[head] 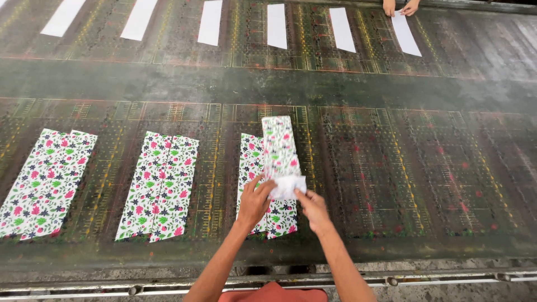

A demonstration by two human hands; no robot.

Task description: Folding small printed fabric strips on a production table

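Both hands pinch the lifted near end of a floral fabric strip [279,151]: left hand [254,202], right hand [311,208]. Strip's long axis runs away from them, over another printed strip [251,168] on the printing table [391,168]; pale underside probably folded up.

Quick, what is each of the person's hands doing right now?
Left hand: closed on the lifted end of the floral cloth strip.
Right hand: pinching the same strip's white underside.
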